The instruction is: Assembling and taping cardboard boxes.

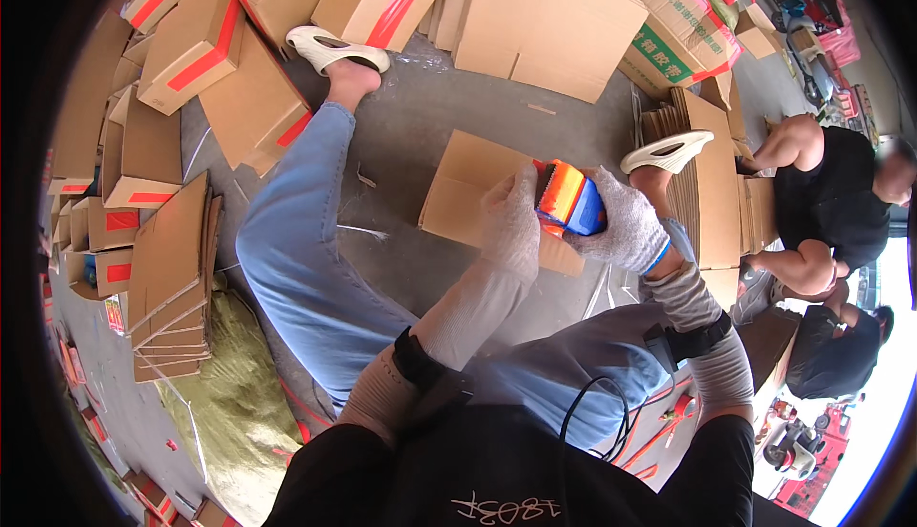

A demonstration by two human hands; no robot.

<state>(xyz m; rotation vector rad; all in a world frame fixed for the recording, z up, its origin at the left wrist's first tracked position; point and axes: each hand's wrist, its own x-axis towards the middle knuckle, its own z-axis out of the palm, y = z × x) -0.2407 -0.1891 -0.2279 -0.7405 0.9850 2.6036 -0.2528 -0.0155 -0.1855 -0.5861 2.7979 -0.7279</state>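
A tape dispenser (567, 198), orange and blue with red tape showing at its edges, is held between my hands above the floor. My right hand (626, 226), in a pale knit glove with a blue cuff edge, wraps round its blue side. My left hand (514, 216), gloved too, is closed against its orange, red-edged side; the fingertips are partly hidden there. Just below both hands lies a flat brown cardboard piece (468, 188) with creased flaps, partly covered by the hands.
Taped cartons (196, 54) pile up at the left and far side. Flat cardboard stacks stand at far centre (544, 25), left (172, 279) and right (707, 193). A greenish woven sack (229, 384) lies lower left. Two people sit at the right, one a person in black (831, 197).
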